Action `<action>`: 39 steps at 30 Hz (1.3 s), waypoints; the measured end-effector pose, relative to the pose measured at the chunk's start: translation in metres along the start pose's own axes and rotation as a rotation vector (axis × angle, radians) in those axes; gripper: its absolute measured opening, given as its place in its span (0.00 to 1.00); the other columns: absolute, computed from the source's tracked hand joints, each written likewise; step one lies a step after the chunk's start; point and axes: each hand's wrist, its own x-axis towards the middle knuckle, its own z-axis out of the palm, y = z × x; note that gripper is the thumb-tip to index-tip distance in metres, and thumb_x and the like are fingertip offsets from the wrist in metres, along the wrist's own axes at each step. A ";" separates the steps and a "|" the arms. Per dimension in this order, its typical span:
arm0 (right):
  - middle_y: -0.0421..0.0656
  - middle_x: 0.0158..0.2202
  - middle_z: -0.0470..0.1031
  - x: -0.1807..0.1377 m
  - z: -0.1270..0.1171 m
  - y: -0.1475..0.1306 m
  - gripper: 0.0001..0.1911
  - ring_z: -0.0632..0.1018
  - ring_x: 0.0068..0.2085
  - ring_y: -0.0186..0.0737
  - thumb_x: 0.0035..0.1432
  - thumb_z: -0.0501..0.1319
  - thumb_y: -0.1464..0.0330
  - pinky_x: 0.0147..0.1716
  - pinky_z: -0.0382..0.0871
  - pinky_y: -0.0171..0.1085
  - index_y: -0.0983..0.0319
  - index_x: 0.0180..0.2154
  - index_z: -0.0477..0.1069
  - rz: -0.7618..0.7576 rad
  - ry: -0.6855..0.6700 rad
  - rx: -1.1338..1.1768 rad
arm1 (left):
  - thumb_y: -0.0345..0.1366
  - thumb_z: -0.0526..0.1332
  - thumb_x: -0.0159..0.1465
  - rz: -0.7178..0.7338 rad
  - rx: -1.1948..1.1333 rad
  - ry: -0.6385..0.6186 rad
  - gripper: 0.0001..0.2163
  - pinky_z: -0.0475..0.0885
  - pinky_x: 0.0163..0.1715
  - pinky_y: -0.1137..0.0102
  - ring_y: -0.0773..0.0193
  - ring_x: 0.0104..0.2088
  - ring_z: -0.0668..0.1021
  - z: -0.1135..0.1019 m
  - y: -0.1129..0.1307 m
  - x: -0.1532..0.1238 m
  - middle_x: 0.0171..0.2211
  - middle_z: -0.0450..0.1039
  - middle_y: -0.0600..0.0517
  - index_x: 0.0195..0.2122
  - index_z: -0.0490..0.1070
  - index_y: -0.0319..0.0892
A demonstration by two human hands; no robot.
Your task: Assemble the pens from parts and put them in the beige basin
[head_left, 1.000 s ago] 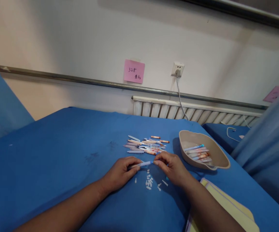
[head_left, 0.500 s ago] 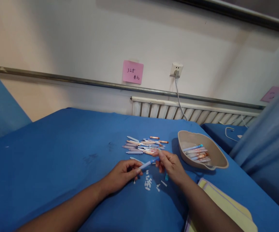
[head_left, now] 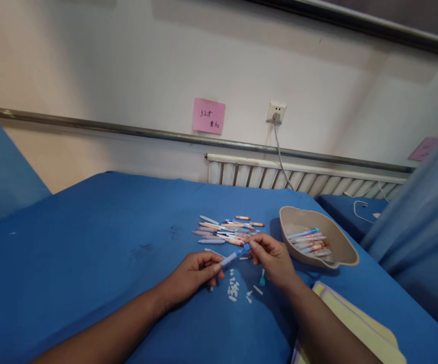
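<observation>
My left hand (head_left: 196, 272) is closed around the lower end of a light blue pen (head_left: 231, 258), which slants up to the right. My right hand (head_left: 272, 258) pinches the pen's upper tip with thumb and fingers. Just beyond the hands lies a pile of pens (head_left: 228, 230) on the blue cloth (head_left: 90, 253). Several small white pieces (head_left: 234, 289) and a teal cap (head_left: 262, 279) lie below the hands. A beige tray (head_left: 346, 250) to the right holds several pens (head_left: 310, 241).
A yellow-and-white folded cloth (head_left: 359, 323) lies at the lower right. Behind the table are a radiator (head_left: 302, 177), a wall socket with a cable (head_left: 275, 114) and a pink note (head_left: 209, 116). Blue fabric (head_left: 424, 222) hangs at the right.
The pen went from lying level between my hands to slanting up to the right. My right hand rose toward the pile, still on the pen's tip. A teal cap now shows below it.
</observation>
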 end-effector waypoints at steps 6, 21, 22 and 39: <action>0.38 0.25 0.70 0.001 0.001 0.000 0.15 0.69 0.21 0.30 0.57 0.58 0.58 0.22 0.63 0.32 0.61 0.41 0.72 -0.025 -0.007 0.049 | 0.44 0.62 0.58 -0.009 -0.025 0.022 0.15 0.68 0.24 0.74 0.71 0.22 0.70 0.003 0.004 0.000 0.27 0.72 0.52 0.39 0.72 0.37; 0.34 0.19 0.67 0.004 0.004 0.004 0.16 0.66 0.18 0.29 0.54 0.60 0.55 0.18 0.59 0.30 0.62 0.26 0.65 0.059 -0.023 -0.009 | 0.45 0.62 0.58 -0.033 0.026 0.011 0.15 0.66 0.25 0.73 0.70 0.22 0.70 0.008 0.006 -0.002 0.25 0.71 0.53 0.37 0.72 0.37; 0.34 0.18 0.66 0.004 0.004 0.004 0.16 0.66 0.18 0.29 0.54 0.60 0.55 0.19 0.59 0.30 0.61 0.26 0.65 0.056 -0.024 -0.019 | 0.45 0.62 0.58 -0.034 0.032 0.008 0.15 0.66 0.25 0.73 0.70 0.22 0.70 0.007 0.005 -0.002 0.25 0.71 0.53 0.37 0.72 0.37; 0.38 0.19 0.69 -0.006 0.006 -0.001 0.24 0.71 0.22 0.34 0.65 0.43 0.55 0.25 0.63 0.33 0.61 0.30 0.69 -0.092 -0.074 -0.282 | 0.49 0.62 0.56 -0.055 -0.012 0.025 0.18 0.67 0.25 0.73 0.70 0.22 0.71 0.007 0.005 -0.001 0.25 0.72 0.54 0.37 0.70 0.38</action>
